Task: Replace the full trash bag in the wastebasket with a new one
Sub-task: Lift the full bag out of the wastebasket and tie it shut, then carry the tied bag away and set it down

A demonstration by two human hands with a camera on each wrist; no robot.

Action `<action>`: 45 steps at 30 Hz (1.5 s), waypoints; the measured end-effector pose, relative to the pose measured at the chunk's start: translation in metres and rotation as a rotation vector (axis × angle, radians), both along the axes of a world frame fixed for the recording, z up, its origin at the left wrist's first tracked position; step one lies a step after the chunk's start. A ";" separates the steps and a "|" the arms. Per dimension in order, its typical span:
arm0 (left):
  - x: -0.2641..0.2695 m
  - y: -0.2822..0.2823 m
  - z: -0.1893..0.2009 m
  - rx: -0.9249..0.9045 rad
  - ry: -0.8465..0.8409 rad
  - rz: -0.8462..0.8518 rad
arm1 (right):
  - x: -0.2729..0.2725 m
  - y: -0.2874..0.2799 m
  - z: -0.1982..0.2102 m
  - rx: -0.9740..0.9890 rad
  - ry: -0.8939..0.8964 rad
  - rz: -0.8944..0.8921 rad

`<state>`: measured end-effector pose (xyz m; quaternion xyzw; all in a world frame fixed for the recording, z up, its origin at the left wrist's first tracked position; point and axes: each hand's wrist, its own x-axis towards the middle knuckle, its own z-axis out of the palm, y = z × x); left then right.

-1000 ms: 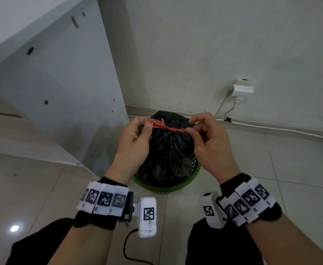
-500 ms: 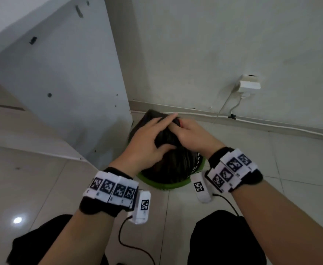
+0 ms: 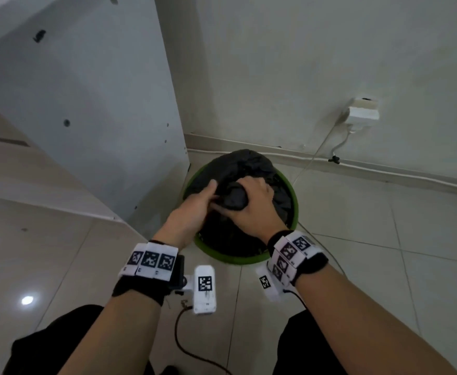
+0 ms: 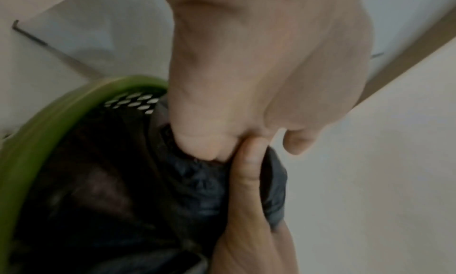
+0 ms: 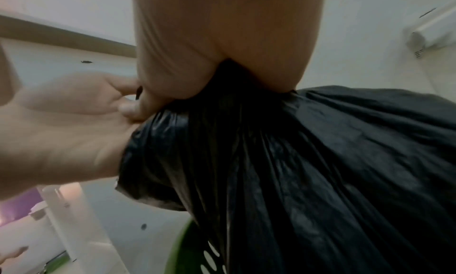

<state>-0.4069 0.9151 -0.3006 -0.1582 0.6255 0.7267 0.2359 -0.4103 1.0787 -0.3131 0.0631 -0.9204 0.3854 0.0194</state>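
On the pale tiled floor, a green wastebasket stands in the corner beside a white cabinet panel, with the black trash bag inside it. The right hand reaches down, its grip clenched around the bag's gathered neck directly above the wastebasket. The left hand rests alongside on the bag with fingers extended, touching the right, while a wall socket sits beyond the wastebasket.

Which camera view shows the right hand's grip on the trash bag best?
Right wrist: the right hand grips the gathered neck of the trash bag close up. The head view shows the fist from above; the left wrist view shows only its thumb side against the bag.
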 end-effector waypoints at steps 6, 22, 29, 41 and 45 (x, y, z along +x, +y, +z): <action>0.019 -0.029 -0.065 -0.554 -0.187 -0.020 | -0.008 -0.001 0.014 -0.753 -0.094 -0.224; 0.036 0.015 -0.075 -0.188 -0.349 0.255 | -0.051 0.031 0.221 -1.438 0.126 -0.143; 0.096 -0.028 0.102 -0.244 -0.467 0.005 | -0.020 0.025 0.373 -1.457 -0.079 -0.234; 0.226 -0.109 0.334 -0.434 -0.235 0.019 | 0.092 -0.012 0.481 -1.035 -0.647 -0.022; 0.281 -0.157 0.339 -0.454 -0.274 0.193 | 0.127 -0.074 0.461 -0.865 -0.786 0.117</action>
